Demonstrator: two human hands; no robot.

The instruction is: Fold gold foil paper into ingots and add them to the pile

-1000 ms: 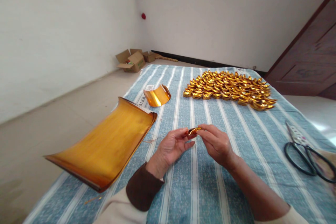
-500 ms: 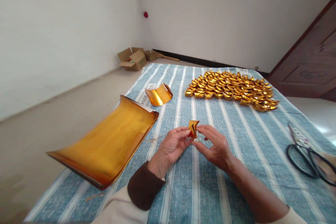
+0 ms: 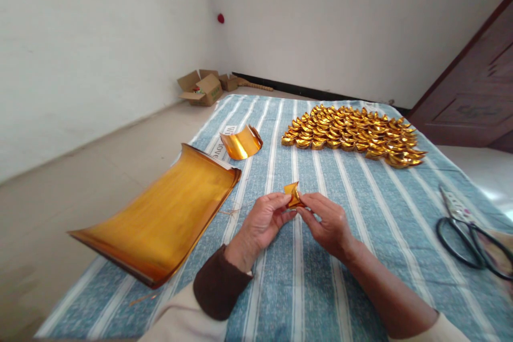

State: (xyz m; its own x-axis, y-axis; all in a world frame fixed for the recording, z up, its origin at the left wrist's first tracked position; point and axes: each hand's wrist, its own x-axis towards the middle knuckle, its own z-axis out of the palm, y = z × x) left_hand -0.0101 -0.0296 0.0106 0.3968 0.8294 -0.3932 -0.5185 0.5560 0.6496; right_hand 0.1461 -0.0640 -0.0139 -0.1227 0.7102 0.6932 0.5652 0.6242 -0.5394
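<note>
White walls (image 3: 100, 53) are seen beyond a spread striped cloth (image 3: 276, 288). Gold sheets (image 3: 160, 214) are stacked at left; folded gold pieces (image 3: 348, 131) are massed farther off, at right. Over the cloth, between the left hand (image 3: 260, 222) and the right hand (image 3: 326, 222), one small gold fold (image 3: 292, 189) is pinched by both. Its creases are probably best pressed gently and evenly.

You're in what looks like a home: a striped cloth (image 3: 276, 283) before you, plain white walls (image 3: 100, 48), a panelled door (image 3: 473, 88) to your right.
</note>
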